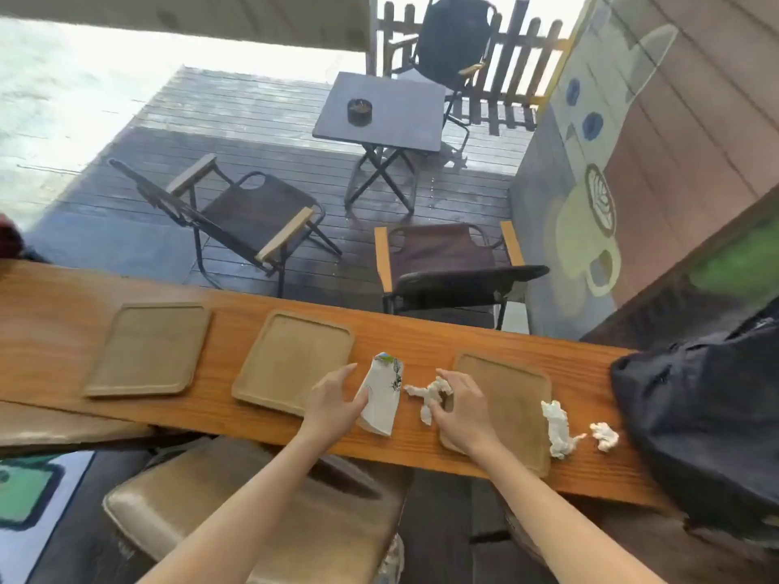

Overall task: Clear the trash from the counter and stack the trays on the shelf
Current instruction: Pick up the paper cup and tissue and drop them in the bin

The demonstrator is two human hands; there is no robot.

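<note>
Three wooden trays lie on the long wooden counter [421, 339]: a left tray [147, 347], a middle tray [291, 360] and a right tray [514, 394]. Between the middle and right trays lies a white printed paper bag [383, 398], and my left hand [337, 398] grips its left edge. My right hand [463, 406] rests over the right tray's left edge, fingers pinching a crumpled white tissue [428, 394]. Two more crumpled tissues, a larger tissue [558, 429] and a smaller tissue [605, 436], lie to the right of that tray.
A dark backpack [708, 419] sits on the counter's right end. A cushioned stool [253, 512] stands below the counter in front of me. Beyond the counter are folding chairs [253, 221] and a small dark table [379, 111] on a deck.
</note>
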